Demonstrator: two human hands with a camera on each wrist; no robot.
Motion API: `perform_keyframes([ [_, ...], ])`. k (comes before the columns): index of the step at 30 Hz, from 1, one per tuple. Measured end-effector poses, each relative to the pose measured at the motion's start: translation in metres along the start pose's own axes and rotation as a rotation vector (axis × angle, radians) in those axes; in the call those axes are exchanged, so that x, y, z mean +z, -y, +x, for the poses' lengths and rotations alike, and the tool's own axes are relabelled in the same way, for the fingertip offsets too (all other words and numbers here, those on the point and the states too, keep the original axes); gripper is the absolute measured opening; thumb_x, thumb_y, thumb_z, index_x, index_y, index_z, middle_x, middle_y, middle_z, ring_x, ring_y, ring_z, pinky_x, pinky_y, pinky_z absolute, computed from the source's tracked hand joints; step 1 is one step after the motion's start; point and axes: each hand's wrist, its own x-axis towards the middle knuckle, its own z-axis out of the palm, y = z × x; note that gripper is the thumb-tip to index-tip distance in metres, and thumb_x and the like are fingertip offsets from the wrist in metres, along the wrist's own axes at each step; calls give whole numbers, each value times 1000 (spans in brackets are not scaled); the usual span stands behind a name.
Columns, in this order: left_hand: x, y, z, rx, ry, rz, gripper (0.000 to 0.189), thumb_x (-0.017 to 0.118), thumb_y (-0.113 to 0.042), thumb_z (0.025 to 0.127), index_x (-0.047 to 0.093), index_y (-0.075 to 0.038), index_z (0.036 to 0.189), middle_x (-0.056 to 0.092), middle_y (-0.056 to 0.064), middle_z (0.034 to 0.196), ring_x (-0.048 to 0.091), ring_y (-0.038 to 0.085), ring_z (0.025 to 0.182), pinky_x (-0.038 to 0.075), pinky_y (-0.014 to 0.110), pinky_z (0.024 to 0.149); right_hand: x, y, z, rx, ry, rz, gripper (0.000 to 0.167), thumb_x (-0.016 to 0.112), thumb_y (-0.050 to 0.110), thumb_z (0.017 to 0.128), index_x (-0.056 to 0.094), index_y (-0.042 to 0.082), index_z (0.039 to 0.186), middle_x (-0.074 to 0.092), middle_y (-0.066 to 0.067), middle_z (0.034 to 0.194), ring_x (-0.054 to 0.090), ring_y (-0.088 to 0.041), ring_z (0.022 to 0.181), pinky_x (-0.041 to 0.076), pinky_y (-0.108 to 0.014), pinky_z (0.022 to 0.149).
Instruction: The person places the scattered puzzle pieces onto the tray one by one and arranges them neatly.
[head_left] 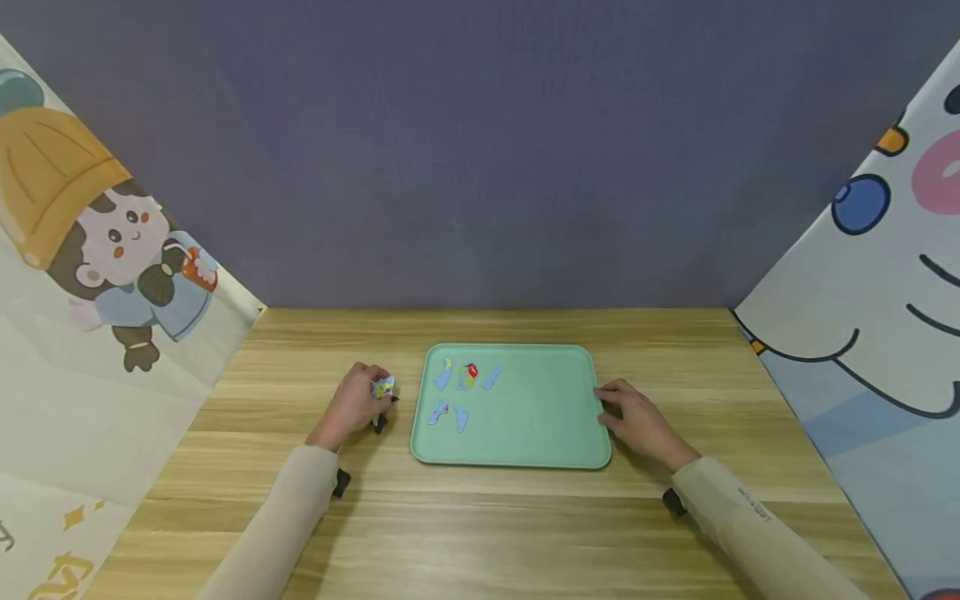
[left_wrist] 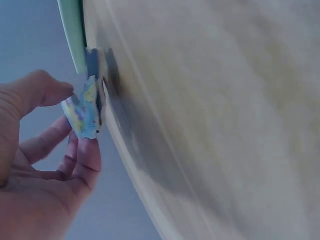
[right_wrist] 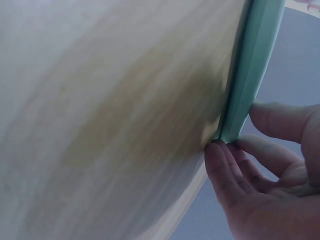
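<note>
My left hand (head_left: 354,408) pinches a small, flat, colourful jigsaw piece (left_wrist: 82,112) between thumb and fingers, just left of the tray. Dark-sided pieces (left_wrist: 92,62) show close behind it, near the table; how many there are I cannot tell. On the mint-green tray (head_left: 525,417) lie several loose pieces, mostly pale blue: a piece with red and yellow (head_left: 468,376), a pale blue piece (head_left: 491,378) beside it, and a pointed one (head_left: 461,418) below. At the tray's right edge, my right hand (head_left: 637,421) rests its thumb and fingertips against the rim (right_wrist: 247,75).
The tray lies flat on a wood-grain table (head_left: 480,533). A dark grey-blue panel (head_left: 495,158) stands behind the table, with cartoon-printed sheets (head_left: 45,358) at the left and right sides. Each wrist carries a dark strap-on device (head_left: 674,502).
</note>
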Motion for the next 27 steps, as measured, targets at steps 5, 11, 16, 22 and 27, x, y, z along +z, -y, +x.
perform_keyframes([
  [5, -3, -3, 2, 30, -32, -8, 40, 71, -11, 78, 61, -3, 116, 56, 16, 101, 57, 26, 83, 51, 38, 68, 0, 0, 0, 1, -2, -7, 45, 64, 5, 89, 51, -8, 129, 51, -16, 123, 48, -38, 116, 40, -52, 94],
  [11, -7, -8, 1, 38, -49, -17, 42, 70, -11, 81, 60, -4, 121, 57, 17, 101, 58, 24, 80, 51, 36, 65, -1, 1, 0, 8, 4, -10, 45, 64, 6, 89, 51, -7, 130, 50, -16, 124, 48, -38, 116, 40, -52, 94],
  [16, -7, -11, 3, 26, -74, -50, 43, 71, -9, 81, 58, 2, 121, 58, 17, 101, 60, 26, 83, 52, 35, 66, -2, 1, 1, -1, 7, -16, 45, 64, 5, 89, 51, -8, 130, 50, -17, 124, 47, -39, 116, 40, -53, 94],
  [22, -8, -15, 4, 47, -138, -63, 37, 72, -12, 80, 62, 1, 114, 61, 13, 92, 60, 22, 77, 52, 32, 62, -2, 2, 1, -1, 9, -15, 44, 64, 5, 89, 51, -8, 129, 50, -17, 124, 47, -39, 116, 40, -53, 93],
  [27, -9, -15, 4, 34, -121, -65, 37, 69, -17, 84, 58, -3, 116, 63, 10, 89, 61, 21, 76, 52, 31, 60, -2, 3, 1, 2, 15, -13, 45, 64, 6, 89, 51, -8, 130, 50, -17, 125, 47, -39, 116, 40, -54, 93],
])
